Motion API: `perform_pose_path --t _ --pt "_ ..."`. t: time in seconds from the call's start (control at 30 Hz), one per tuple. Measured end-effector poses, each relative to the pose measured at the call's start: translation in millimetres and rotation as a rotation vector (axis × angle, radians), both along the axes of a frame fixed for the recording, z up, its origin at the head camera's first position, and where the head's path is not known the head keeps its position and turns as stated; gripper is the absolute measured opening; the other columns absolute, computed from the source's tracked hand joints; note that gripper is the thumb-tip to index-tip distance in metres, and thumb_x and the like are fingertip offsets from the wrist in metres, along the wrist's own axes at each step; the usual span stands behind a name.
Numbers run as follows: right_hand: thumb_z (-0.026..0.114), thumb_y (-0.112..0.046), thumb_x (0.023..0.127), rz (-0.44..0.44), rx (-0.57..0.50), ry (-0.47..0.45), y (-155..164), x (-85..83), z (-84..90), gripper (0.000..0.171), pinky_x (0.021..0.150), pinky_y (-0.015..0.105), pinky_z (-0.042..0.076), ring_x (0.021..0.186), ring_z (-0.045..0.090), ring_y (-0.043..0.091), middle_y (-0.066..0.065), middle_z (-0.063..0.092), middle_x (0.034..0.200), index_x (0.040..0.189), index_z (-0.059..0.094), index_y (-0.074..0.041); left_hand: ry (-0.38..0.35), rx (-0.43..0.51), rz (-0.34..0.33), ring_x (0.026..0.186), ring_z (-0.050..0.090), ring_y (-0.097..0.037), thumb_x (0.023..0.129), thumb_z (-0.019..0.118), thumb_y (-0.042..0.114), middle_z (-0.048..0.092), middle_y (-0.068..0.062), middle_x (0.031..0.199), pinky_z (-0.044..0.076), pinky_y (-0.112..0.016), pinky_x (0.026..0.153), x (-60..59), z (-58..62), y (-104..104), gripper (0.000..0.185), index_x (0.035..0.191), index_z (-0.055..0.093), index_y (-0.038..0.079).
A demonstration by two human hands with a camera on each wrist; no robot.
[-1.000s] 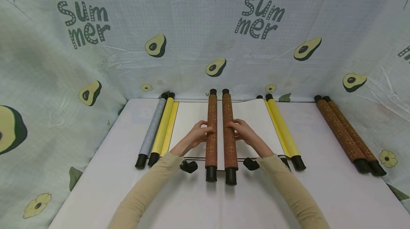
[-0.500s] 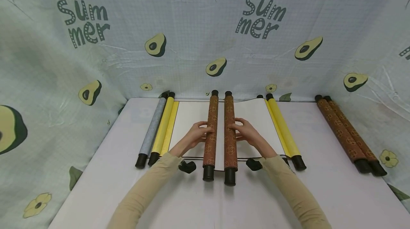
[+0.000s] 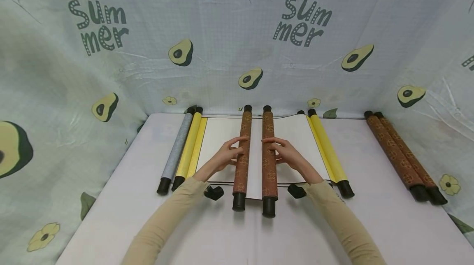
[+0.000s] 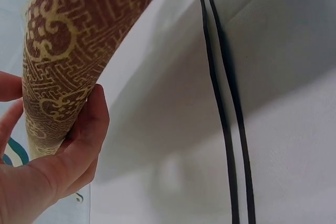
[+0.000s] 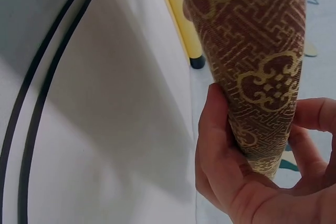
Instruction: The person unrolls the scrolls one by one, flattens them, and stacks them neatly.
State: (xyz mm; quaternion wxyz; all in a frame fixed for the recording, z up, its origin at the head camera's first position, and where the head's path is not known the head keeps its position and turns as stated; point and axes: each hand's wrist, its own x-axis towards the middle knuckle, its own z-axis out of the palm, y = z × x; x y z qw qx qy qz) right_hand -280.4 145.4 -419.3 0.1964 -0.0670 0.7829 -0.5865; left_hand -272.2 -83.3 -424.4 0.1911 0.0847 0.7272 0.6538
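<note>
Both brown rolls have spread since a second ago: they lay nearly touching, now a strip of white paper [image 3: 254, 174] shows between them, so the scroll is opening outward from the middle. Left hand [image 3: 226, 156] holds the left roll [image 3: 242, 162], thumb under its curve and fingers over the top, as the left wrist view shows [image 4: 79, 129]; the grip is a loose wrap, likely so the roll can turn while it travels. Right hand [image 3: 286, 154] mirrors it on the right roll [image 3: 269, 162], thumb and fingers curled round the patterned cloth [image 5: 247, 145]. Both hands sit near mid-length of the rolls, which likely keeps them parallel as they part. Rolls lie on a wider white sheet [image 3: 218, 141] already spread on the table [image 3: 111, 215], with a double black cord [image 4: 226, 129] running across it near the front edge. Yellow rolls flank that sheet: one left [image 3: 189, 149], one right [image 3: 327, 149]. Grey roll [image 3: 177, 149] lies just beside the left yellow one. Two more brown rolls [image 3: 400, 154] lie together well apart at the right. Black end caps [image 3: 238, 201] point toward the person. Avocado-print cloth [image 3: 237, 43] backs the table.
</note>
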Motion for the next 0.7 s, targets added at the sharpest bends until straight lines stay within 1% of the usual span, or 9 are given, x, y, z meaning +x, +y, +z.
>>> perform_pose_path --t 0.07,0.13,0.2,0.27,0.4,0.47,0.6,0.7 --pt "0.039 -0.022 0.093 -0.008 0.005 0.002 0 0.1 -0.6 0.034 0.059 0.034 0.046 0.067 0.051 0.017 0.013 0.042 0.12 0.124 0.049 -0.013 0.006 -0.023 -0.009 0.076 0.056 -0.016 0.086 0.045 0.011 0.054 -0.016 0.106 0.05 -0.032 0.062 0.5 0.7 1 0.045 0.131 0.044 0.018" --pt "0.043 -0.026 0.092 -0.016 0.016 0.016 1 -0.1 -1.6 0.032 0.06 0.033 0.047 0.069 0.053 0.017 0.013 0.044 0.116 0.121 0.05 -0.012 0.005 -0.037 -0.001 0.079 0.056 -0.017 0.087 0.046 0.013 0.054 -0.017 0.108 0.051 -0.033 0.062 1.0 1.1 2 0.041 0.128 0.047 0.016" --pt "0.049 -0.031 0.09 -0.023 0.038 0.036 2 -0.6 -3.2 0.033 0.061 0.033 0.049 0.074 0.055 0.017 0.014 0.047 0.115 0.117 0.05 -0.012 0.014 -0.046 0.004 0.08 0.056 -0.018 0.087 0.049 0.014 0.054 -0.018 0.108 0.052 -0.035 0.062 1.0 0.8 4 0.038 0.126 0.049 0.015" --pt "0.057 -0.034 0.086 -0.03 0.067 0.052 3 -0.7 -4.1 0.034 0.059 0.032 0.049 0.075 0.054 0.017 0.014 0.049 0.112 0.113 0.049 -0.015 0.024 -0.056 0.005 0.082 0.056 -0.017 0.087 0.054 0.016 0.053 -0.017 0.11 0.053 -0.036 0.062 0.8 0.1 5 0.037 0.123 0.049 0.016" --pt "0.066 -0.03 0.079 -0.018 0.102 0.068 5 -0.3 -3.8 0.04 0.055 0.031 0.049 0.074 0.054 0.019 0.016 0.048 0.111 0.11 0.045 -0.017 0.035 -0.068 -0.011 0.08 0.055 -0.016 0.081 0.064 0.018 0.05 -0.016 0.113 0.053 -0.035 0.06 -0.2 -1.9 7 0.043 0.121 0.048 0.017" --pt "0.067 -0.025 0.078 -0.006 0.104 0.068 6 0.3 -2.3 0.042 0.055 0.031 0.05 0.077 0.056 0.021 0.018 0.046 0.113 0.112 0.042 -0.017 0.036 -0.066 -0.025 0.076 0.054 -0.014 0.08 0.066 0.017 0.048 -0.016 0.113 0.053 -0.033 0.057 -0.6 -2.5 8 0.046 0.121 0.046 0.017" --pt "0.065 -0.019 0.08 0.007 0.09 0.065 10 0.6 1.1 0.045 0.058 0.033 0.051 0.084 0.057 0.025 0.021 0.043 0.119 0.116 0.04 -0.017 0.021 -0.027 -0.039 0.072 0.055 -0.011 0.079 0.066 0.011 0.048 -0.017 0.115 0.05 -0.028 0.053 -1.5 -1.8 6 0.049 0.123 0.043 0.013" --pt "0.063 -0.017 0.08 0.015 0.059 0.062 15 0.4 2.7 0.046 0.06 0.035 0.051 0.084 0.056 0.025 0.022 0.04 0.123 0.119 0.038 -0.015 -0.004 -0.001 -0.05 0.071 0.056 -0.01 0.08 0.064 0.006 0.048 -0.019 0.115 0.049 -0.027 0.054 -2.8 0.3 3 0.05 0.124 0.041 0.01"
